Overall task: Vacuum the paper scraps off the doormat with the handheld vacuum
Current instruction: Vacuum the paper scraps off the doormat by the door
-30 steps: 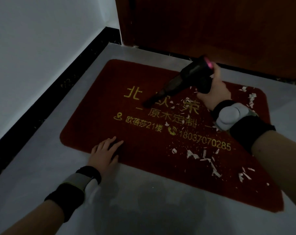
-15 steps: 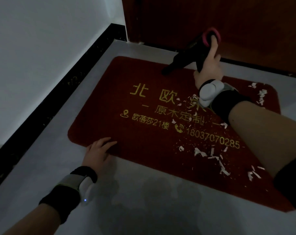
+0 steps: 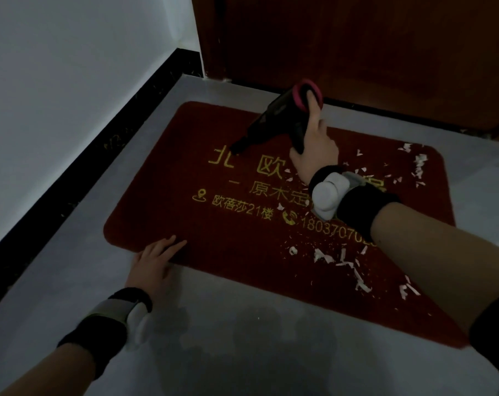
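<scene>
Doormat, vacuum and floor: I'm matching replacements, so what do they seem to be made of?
Doormat: red pile fabric, probably synthetic; matte, fuzzy surface with yellow printed lettering.
Handheld vacuum: likely hard plastic; smooth black body with a pink ring at the rear, gripped by the right hand.
Floor: pale, smooth, faintly reflective; tile or stone, cannot tell which.

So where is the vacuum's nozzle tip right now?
In the head view, the nozzle tip sits on the doormat's far left part, beside the first large yellow character, away from the paper scraps.
</scene>
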`<state>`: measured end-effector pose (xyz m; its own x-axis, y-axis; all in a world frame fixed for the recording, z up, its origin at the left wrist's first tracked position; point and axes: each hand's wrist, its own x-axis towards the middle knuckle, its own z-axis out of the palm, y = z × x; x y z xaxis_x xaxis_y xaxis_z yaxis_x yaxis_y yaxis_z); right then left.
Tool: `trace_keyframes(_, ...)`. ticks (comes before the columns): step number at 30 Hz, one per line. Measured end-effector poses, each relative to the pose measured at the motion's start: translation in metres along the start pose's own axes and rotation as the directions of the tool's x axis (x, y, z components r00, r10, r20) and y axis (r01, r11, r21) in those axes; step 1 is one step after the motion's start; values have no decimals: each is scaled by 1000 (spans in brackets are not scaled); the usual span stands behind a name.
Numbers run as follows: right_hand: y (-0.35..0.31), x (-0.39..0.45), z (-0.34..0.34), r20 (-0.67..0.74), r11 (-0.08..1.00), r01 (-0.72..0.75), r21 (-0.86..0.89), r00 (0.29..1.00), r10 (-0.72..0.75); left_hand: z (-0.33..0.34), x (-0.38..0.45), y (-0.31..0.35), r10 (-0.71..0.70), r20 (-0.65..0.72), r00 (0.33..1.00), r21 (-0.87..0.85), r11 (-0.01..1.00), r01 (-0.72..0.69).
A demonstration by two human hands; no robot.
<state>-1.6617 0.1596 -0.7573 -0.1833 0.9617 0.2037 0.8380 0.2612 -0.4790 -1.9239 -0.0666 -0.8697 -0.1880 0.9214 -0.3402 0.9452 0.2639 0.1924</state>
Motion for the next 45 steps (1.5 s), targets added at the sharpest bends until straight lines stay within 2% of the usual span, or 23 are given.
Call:
trace_keyframes(4,1,-16,8,70,991,-29,129,997,20,1,-2,-6,27,21,999,5,1000,-27)
trace_keyframes(10,2,-39,22,171,966,-15,259,985,-31,4,-5,-23,81,-41,996,-189,978,-87)
trace_keyframes(15,2,-70,28,349,925,-46,378,932,-96,7,-15,-25,29,-161,987,-213,975,-64)
trace_keyframes(17,-1,-79,28,388,916,-42,399,913,-127,7,-20,-24,-60,-204,977,-284,959,-1)
trace_keyframes(19,-3,-85,27,380,916,-18,401,913,-148,7,-21,-24,-133,-229,964,-328,943,52)
trace_keyframes(25,1,-70,16,288,954,41,297,949,-130,6,-23,-19,-100,-229,968,-316,949,23)
trace_keyframes(31,23,-40,1,83,986,-69,149,995,57,4,-23,-16,-22,-187,982,-299,954,-36)
trace_keyframes(34,41,-23,-6,-76,989,-147,20,986,148,5,-22,-16,-28,-170,985,-285,958,-22)
trace_keyframes(37,54,-8,-15,-154,967,-246,-59,960,235,6,-21,-18,-33,-151,988,-300,954,-15)
trace_keyframes(41,64,-2,-26,-106,934,-356,15,929,356,8,-21,-19,-58,-138,989,-284,959,17)
trace_keyframes(45,75,-6,-31,33,965,-248,89,969,246,8,-20,-19,-32,-155,987,-284,959,-13)
